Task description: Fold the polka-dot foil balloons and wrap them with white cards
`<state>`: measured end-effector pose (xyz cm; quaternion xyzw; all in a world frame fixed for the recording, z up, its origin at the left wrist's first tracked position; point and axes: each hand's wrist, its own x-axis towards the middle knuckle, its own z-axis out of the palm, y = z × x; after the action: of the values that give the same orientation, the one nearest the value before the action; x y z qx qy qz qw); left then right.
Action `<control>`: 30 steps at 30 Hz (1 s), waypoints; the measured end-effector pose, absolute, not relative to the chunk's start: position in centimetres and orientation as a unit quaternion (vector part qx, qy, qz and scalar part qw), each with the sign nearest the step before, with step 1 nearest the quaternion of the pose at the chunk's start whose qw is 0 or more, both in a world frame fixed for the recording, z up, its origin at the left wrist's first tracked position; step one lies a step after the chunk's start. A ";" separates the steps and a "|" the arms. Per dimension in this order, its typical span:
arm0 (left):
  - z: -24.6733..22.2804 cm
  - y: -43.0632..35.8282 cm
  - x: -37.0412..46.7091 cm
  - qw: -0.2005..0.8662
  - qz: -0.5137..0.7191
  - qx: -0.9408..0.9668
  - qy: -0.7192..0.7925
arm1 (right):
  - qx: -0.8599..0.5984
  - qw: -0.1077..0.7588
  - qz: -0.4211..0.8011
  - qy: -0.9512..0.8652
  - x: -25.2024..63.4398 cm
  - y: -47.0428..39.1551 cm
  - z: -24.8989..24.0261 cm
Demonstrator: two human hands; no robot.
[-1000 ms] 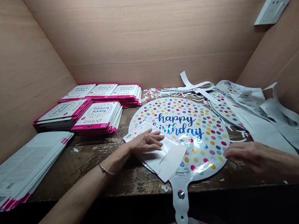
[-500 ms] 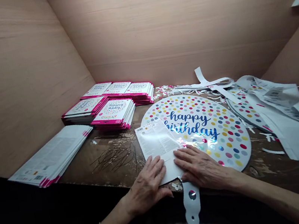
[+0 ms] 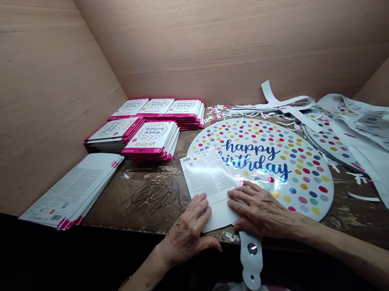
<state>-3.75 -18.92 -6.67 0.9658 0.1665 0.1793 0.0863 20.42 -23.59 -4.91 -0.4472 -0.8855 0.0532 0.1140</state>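
Across the brown wooden table (image 3: 109, 210), a round, glossy white balloon (image 3: 267, 163) with coloured dots, tail (image 3: 252, 262) over the near edge. To its right, loose white paper strips (image 3: 371, 166); to its left, piled pink-edged white packets (image 3: 151, 136). Over the balloon's lower left, a white printed card (image 3: 209, 177) (barcode (image 3: 185, 159) at one corner). On the card's lower part, the left hand (image 3: 186, 233), fingers (image 3: 201, 206) outstretched, nothing gripped; along its right edge, the right hand (image 3: 262, 211), fingers likewise extended and loose.
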 end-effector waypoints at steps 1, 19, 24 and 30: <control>-6.8 -19.4 -3.8 0.074 0.171 0.968 0.169 | -0.447 0.118 0.053 -0.885 20.2 -23.7 -5.0; -7.3 -21.1 -3.7 0.115 0.367 0.848 0.364 | -0.562 0.209 0.064 -0.798 18.2 -23.2 -6.2; -8.3 -20.4 -3.8 -0.003 0.305 0.876 0.374 | -0.610 0.136 0.014 -0.780 17.2 -21.8 -6.3; -8.2 -21.7 -4.5 -0.048 0.120 0.933 0.335 | -0.541 0.132 0.023 -0.831 17.7 -21.7 -6.1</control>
<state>-4.54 -21.69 -8.19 0.9332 0.3353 0.1198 -0.0484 17.74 -21.73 -6.06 -0.5406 -0.8306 0.0226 0.1318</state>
